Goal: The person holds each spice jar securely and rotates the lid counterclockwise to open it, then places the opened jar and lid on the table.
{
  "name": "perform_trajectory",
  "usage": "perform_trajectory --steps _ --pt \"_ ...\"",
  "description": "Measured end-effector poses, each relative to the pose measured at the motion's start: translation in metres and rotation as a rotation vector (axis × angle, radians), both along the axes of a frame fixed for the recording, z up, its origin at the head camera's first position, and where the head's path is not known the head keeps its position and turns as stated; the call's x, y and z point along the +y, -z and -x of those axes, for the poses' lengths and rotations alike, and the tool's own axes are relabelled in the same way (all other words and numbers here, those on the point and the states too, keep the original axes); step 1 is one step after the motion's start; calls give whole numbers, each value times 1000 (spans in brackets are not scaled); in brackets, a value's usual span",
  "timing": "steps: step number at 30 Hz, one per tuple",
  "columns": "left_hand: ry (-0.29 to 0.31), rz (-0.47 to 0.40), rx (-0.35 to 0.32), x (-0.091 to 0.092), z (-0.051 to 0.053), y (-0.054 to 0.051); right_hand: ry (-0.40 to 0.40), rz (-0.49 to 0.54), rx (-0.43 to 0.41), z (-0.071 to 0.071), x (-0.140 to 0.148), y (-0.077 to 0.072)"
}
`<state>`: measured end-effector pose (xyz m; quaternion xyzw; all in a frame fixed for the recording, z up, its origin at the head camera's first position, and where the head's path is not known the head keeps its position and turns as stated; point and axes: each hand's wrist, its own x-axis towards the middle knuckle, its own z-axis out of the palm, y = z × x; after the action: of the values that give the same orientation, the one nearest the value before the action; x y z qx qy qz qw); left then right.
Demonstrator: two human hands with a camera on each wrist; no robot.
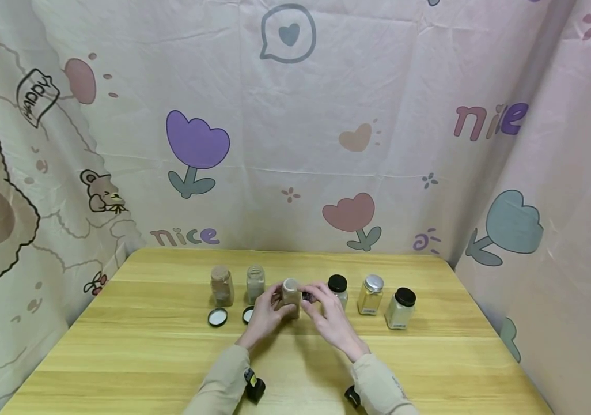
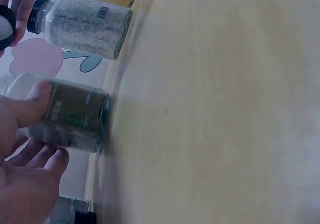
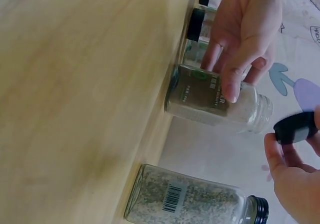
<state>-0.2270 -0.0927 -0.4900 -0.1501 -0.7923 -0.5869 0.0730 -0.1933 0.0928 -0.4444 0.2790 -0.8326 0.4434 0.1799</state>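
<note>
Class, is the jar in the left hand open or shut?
Open: the jar shows a bare threaded neck; the right hand holds a black lid apart.

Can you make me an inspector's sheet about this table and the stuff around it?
Surface: pale yellow wooden tabletop.
Job's things: squarish clear glass jar with brownish contents, mouth open; round black lid, off it.
Clutter: left, brown-filled glass jar and greyish glass jar, both lidless, two round black-rimmed lids before them; right, black-lidded speckled glass jar, silver-lidded yellow-filled glass jar, black-lidded pale-filled glass jar.
Grippers: bare left hand grips the open jar; bare right hand pinches the lid.
Cables: nothing seen.
Surroundings: pale fabric curtain printed with flowers and words.
</note>
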Motion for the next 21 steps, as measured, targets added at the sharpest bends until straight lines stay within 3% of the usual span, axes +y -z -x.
perform_trajectory --steps 8,13,16,21 --pt "-57 46 33 3 10 0 -125 135 -183 1 1 3" --pt "-77 92 -1 4 14 -2 -103 135 -242 2 0 4" --pt "-90 137 -24 3 11 -4 -93 100 -254 3 -1 5" --pt "-100 139 -34 -2 -2 -9 -66 9 -263 6 -2 6"
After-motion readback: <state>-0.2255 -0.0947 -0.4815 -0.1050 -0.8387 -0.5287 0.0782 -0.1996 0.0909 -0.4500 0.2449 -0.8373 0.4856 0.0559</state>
